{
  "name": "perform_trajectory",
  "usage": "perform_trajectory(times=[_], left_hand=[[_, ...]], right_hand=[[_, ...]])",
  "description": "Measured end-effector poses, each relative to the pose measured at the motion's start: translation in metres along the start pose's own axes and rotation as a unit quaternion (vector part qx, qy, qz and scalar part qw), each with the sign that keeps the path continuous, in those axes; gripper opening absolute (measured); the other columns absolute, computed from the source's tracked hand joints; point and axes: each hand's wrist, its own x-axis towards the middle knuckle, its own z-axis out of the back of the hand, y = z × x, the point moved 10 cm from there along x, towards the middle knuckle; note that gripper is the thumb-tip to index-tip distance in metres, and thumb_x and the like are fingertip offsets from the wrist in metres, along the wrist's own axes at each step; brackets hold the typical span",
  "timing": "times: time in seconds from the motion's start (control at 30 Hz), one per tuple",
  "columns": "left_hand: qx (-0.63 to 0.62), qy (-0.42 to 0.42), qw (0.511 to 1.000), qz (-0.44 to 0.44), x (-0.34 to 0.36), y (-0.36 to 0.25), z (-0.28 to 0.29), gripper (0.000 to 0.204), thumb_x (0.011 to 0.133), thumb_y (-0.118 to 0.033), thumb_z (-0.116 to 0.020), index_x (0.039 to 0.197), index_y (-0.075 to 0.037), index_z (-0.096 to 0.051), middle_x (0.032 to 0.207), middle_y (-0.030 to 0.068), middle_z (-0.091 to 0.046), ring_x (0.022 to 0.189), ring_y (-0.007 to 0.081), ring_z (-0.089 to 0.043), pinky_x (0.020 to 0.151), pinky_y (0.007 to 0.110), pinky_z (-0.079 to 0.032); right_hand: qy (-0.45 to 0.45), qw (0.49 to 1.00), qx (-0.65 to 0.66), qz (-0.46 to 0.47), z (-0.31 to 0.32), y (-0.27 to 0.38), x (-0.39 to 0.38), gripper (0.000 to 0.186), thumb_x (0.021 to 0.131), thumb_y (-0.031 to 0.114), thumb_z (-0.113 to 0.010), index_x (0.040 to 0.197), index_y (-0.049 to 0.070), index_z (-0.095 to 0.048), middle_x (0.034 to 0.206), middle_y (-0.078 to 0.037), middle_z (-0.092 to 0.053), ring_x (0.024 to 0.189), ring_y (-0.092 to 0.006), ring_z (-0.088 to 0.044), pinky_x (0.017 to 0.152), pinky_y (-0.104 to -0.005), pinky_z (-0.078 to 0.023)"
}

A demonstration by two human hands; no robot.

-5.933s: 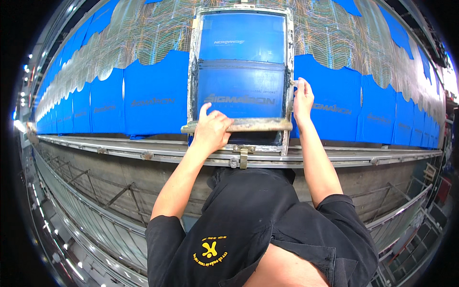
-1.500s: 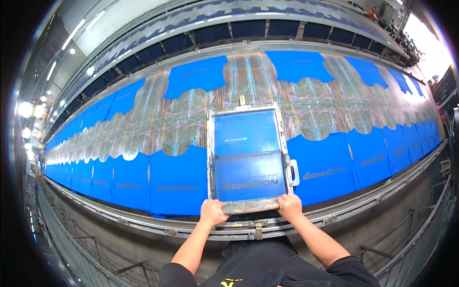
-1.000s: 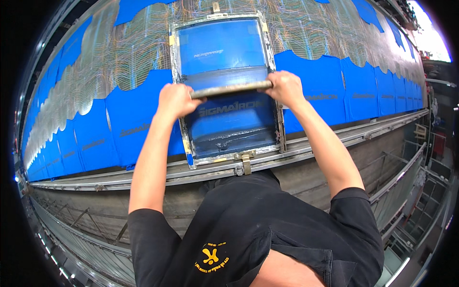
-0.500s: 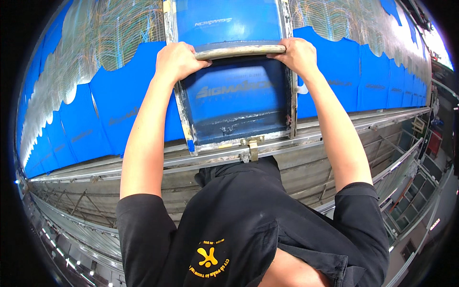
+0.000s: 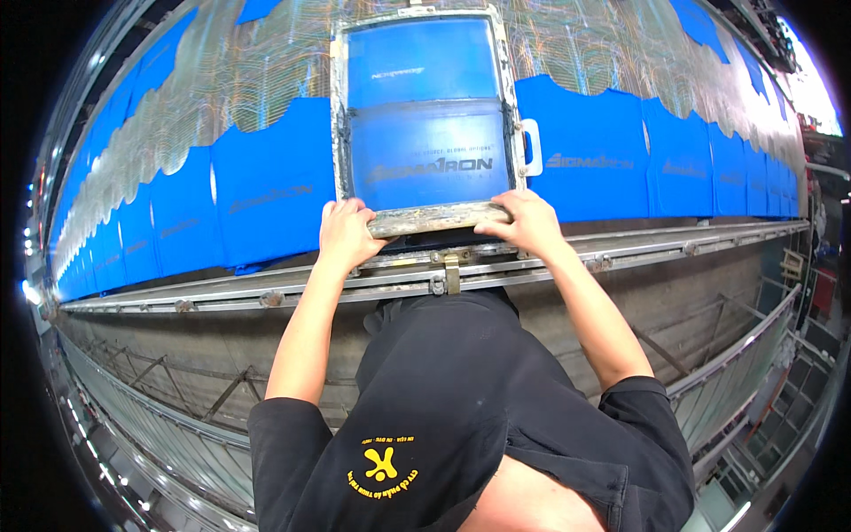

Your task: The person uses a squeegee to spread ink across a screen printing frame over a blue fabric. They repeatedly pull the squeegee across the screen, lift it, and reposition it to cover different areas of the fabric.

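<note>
In the head view a screen frame (image 5: 340, 106) with a blue-looking mesh and dark printed lettering lies over blue fabric on the long table. A worn squeegee bar (image 5: 425, 217) lies crosswise at its near end. My left hand (image 5: 348, 235) grips the bar's left end with curled fingers. My right hand (image 5: 527, 220) is closed round the right end. A white handle (image 5: 532, 146) sits on the frame's right side, just beyond my right hand. A brass-coloured bracket (image 5: 452, 273) is at the middle of the near edge, below the bar.
Blue cut fabric pieces (image 5: 585, 133) line the table on both sides of the frame, with bare shiny, streaky surface (image 5: 266, 84) behind them. A metal rail (image 5: 222, 291) runs along the near edge, in front of my body. Metal railings (image 5: 168, 390) show lower at both sides.
Since half a second ago both hands have drawn the squeegee toward me, from the screen's middle to its near end, uncovering the lettering. My forearms are lower in the view.
</note>
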Motion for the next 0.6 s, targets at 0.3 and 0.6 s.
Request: perform_trajectory(times=[0.3, 0.6], left_hand=[[-0.004, -0.047, 0.981, -0.187, 0.014, -0.121, -0.02, 0.021, 0.068, -0.014, -0.076, 0.089, -0.012, -0.074, 0.097, 0.005, -0.069, 0.103, 0.0259, -0.066, 0.098, 0.046, -0.046], [-0.058, -0.111, 0.975, -0.185, -0.052, -0.034, 0.022, 0.044, 0.067, -0.017, -0.082, 0.109, -0.009, -0.076, 0.108, 0.0035, -0.075, 0.109, 0.0227, -0.066, 0.109, 0.046, -0.043]], right_hand=[[-0.232, 0.835, 0.423, -0.265, -0.03, -0.212, 0.077, 0.038, 0.099, 0.027, -0.077, 0.128, 0.003, -0.073, 0.104, -0.006, -0.074, 0.089, -0.0143, -0.066, 0.08, -0.0317, -0.054], [-0.345, 0.833, 0.387, -0.191, -0.016, -0.081, 0.085, 0.042, 0.1, 0.021, -0.077, 0.135, 0.0, -0.068, 0.094, 0.002, -0.069, 0.077, -0.0044, -0.052, 0.068, -0.0227, -0.045]])
